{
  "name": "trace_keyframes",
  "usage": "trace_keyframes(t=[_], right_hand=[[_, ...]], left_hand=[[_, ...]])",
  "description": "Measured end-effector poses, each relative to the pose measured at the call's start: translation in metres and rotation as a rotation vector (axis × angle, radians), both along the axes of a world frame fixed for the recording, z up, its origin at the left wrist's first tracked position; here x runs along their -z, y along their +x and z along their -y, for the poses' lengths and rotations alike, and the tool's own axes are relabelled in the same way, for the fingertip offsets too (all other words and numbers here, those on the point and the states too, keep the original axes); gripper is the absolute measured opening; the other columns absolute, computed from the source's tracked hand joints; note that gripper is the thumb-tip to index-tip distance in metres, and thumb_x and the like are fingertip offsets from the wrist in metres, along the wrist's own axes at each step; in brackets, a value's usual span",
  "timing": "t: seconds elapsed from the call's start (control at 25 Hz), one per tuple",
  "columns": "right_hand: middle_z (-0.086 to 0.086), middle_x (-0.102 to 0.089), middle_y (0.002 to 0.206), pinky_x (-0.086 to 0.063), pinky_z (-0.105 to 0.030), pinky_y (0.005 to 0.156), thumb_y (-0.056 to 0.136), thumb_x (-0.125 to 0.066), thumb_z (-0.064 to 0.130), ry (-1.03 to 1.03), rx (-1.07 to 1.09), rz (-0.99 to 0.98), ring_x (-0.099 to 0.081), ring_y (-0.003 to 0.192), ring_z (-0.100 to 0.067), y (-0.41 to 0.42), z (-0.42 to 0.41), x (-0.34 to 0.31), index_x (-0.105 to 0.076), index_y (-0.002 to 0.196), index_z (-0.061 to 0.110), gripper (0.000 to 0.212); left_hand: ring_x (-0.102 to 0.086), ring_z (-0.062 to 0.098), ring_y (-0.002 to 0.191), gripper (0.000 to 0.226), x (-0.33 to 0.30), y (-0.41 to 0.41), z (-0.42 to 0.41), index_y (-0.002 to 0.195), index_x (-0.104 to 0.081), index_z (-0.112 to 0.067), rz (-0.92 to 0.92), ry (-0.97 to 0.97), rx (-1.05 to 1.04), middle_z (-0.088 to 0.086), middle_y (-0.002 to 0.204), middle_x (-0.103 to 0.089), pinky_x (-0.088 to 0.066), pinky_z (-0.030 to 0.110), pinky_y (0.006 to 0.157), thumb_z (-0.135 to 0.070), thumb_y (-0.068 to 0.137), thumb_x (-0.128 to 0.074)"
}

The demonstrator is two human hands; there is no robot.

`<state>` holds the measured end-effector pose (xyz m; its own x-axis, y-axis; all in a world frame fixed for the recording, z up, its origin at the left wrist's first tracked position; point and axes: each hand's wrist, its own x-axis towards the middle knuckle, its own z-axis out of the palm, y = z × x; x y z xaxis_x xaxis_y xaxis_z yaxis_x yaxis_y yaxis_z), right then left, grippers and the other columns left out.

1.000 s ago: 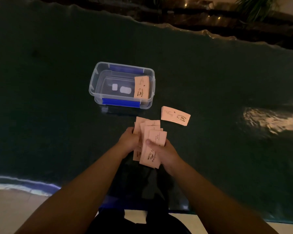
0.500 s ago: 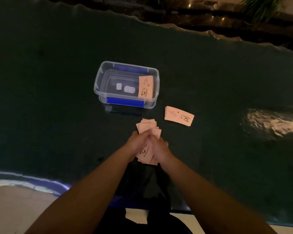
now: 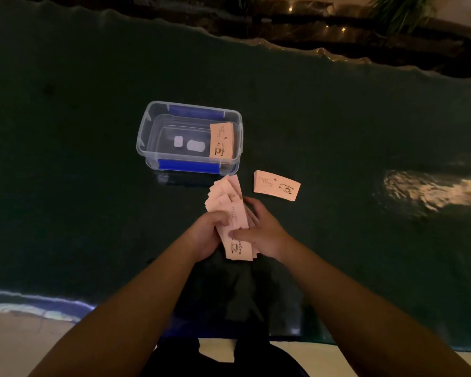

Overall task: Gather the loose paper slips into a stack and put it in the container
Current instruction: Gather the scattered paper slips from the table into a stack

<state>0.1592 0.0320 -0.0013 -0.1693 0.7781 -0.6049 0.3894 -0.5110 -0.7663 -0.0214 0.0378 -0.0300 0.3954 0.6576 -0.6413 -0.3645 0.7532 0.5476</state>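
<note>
**Over the dark surface, a fanned bundle that could spill**

Between container [image 3: 188,137] and body, both hands grasp the slips [image 3: 233,221]. The left hand [image 3: 207,235] cups the bundle from beneath and the side, while the right hand [image 3: 261,235] pinches its near end with thumb on top. The far ends splay like a fan, so the bundle is not squared. If either grip loosens, or the bundle is carried over as it is, the thin, smooth slips could slide apart and scatter onto the surface [image 3: 65,186]. A splayed corner could also catch the container's rim.

The slips are pale pink, flat, narrow rectangles printed with a small cup mark. One squared stack [image 3: 276,185] lies on the surface just right of the container, and another stack [image 3: 221,140] leans inside at its right end. The container is clear, rigid plastic with rounded corners and blue clips. The surface is dark and glossy.
</note>
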Motion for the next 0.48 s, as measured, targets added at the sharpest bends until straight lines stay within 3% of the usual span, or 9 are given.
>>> trace_keyframes(t=[0.12, 0.24, 0.36, 0.48], right_hand=[[0.020, -0.058, 0.133, -0.049, -0.026, 0.088, 0.071, -0.091, 0.024, 0.136, -0.139, 0.195, -0.057, 0.122, -0.009, 0.020, -0.004, -0.007, -0.039, 0.151, 0.038, 0.097], [0.004, -0.059, 0.142, -0.050, -0.043, 0.100, 0.072, -0.085, 0.029, 0.306, -0.370, 0.510, -0.058, 0.123, -0.021, 0.034, -0.009, -0.008, -0.038, 0.151, 0.036, 0.092], [0.002, -0.056, 0.143, -0.046, -0.051, 0.106, 0.076, -0.080, 0.033, 0.396, -0.564, 0.717, -0.053, 0.126, -0.026, 0.034, -0.010, -0.004, -0.035, 0.152, 0.037, 0.089], [0.000, -0.052, 0.146, -0.046, -0.051, 0.107, 0.077, -0.081, 0.037, 0.425, -0.574, 0.741, -0.051, 0.130, -0.026, 0.035, -0.009, 0.006, -0.029, 0.154, 0.036, 0.093]], left_hand=[[-0.057, 0.031, 0.137, 0.100, 0.003, -0.008, -0.010, 0.159, -0.038, -0.021, -0.362, 0.173, 0.166, 0.005, 0.151, -0.058, -0.046, 0.056, 0.114, 0.000, 0.070, -0.080], [-0.046, 0.014, 0.140, 0.139, 0.006, -0.015, -0.019, 0.168, -0.011, -0.029, -0.736, 0.434, 0.312, -0.009, 0.156, -0.043, -0.040, 0.037, 0.114, -0.009, 0.062, -0.098], [-0.044, 0.006, 0.139, 0.134, 0.014, -0.014, -0.026, 0.165, -0.018, -0.034, -0.839, 0.657, 0.501, -0.006, 0.163, -0.041, -0.039, 0.026, 0.109, -0.015, 0.061, -0.100], [-0.055, -0.001, 0.122, 0.118, 0.021, -0.010, -0.028, 0.154, -0.036, -0.039, -0.872, 0.678, 0.539, -0.013, 0.147, -0.054, -0.047, 0.026, 0.106, -0.021, 0.057, -0.101]])
